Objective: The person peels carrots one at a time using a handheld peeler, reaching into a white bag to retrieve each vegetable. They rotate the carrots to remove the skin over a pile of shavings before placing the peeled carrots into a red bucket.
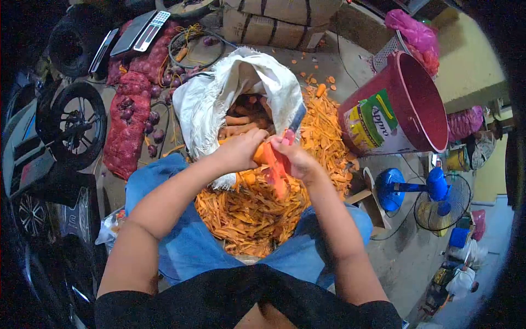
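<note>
Item 1. Bucket (419, 88), dark red: carries a printed label (378, 118) in green, yellow and white. Legible wording: "Appro", in large white letters on the green part, the line running aslant with the bucket's tilt. Smaller print on the yellow part: too small to read.

Item 2. Scale (131, 34), with a pale keypad (160, 18): key markings present, figures too small to read.

Item 3. Dark panel (74, 216) at the left, beside a spoked wheel (34, 213): pale emblem, letter or sign uncertain.

No other wording legible.
</note>
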A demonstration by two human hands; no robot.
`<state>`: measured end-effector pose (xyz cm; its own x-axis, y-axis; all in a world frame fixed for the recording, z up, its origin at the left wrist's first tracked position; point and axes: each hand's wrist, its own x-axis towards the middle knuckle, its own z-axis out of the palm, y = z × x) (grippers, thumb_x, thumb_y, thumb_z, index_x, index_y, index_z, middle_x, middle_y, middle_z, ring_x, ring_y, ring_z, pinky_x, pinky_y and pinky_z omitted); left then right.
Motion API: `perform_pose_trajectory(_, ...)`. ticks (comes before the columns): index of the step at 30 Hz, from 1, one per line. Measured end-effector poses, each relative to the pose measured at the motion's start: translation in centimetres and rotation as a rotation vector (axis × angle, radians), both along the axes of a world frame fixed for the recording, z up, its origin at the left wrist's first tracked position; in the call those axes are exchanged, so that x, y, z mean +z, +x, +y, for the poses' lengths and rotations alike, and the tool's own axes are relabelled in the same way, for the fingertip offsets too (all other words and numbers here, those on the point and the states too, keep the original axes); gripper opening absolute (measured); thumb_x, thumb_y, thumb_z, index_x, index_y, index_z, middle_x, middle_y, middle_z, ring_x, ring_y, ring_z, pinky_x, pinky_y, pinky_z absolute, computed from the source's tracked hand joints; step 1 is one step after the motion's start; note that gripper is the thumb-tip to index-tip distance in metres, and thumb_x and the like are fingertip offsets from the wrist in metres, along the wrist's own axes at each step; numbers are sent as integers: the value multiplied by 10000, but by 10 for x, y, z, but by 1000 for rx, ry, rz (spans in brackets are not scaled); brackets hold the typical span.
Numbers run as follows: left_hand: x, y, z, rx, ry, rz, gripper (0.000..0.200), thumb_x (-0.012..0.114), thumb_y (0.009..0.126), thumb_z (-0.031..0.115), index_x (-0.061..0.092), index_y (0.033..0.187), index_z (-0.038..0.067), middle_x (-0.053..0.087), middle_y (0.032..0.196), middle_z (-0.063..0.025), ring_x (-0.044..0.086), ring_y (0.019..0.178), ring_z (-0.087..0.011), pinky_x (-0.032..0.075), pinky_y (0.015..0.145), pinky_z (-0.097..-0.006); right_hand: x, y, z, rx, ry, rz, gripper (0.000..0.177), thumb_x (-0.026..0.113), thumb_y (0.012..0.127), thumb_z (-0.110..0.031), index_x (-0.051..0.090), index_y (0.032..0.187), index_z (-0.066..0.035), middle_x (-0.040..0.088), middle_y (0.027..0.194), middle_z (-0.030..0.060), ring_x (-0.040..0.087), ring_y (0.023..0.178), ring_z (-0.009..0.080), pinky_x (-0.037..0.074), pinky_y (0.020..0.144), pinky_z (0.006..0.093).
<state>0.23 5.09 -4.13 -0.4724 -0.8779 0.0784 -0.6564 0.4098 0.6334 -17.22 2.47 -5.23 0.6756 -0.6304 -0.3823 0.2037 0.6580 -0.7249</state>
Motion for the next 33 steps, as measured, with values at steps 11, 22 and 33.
perform_pose_trajectory(11,11,20,-24,215,195,346,520,622,646,172,372,1070,4,432,936,-125,489,772,-185,405,723,-284,15,-28,-11,257,-215,539,110,460,792,-178,453,817,-70,453,661,-23,422,588,62,363,524,198)
perform_pose_trajectory(22,18,19,-22,175,315,166,293,558,699,172,489,931,7,538,796,-116,523,705,-185,420,659,-287,85,-182,-61,-1019,-317,-419,480,506,743,-301,319,1123,-74,361,1159,136,285,1109,352,195,908,535)
perform_pose_trajectory(33,-58,27,-36,307,316,65,271,538,684,202,521,860,-4,552,750,-138,537,672,-243,416,639,-317,46,-122,-65,-629,-186,-138,195,468,790,-201,476,913,-51,541,841,94,524,752,175,435,660,296)
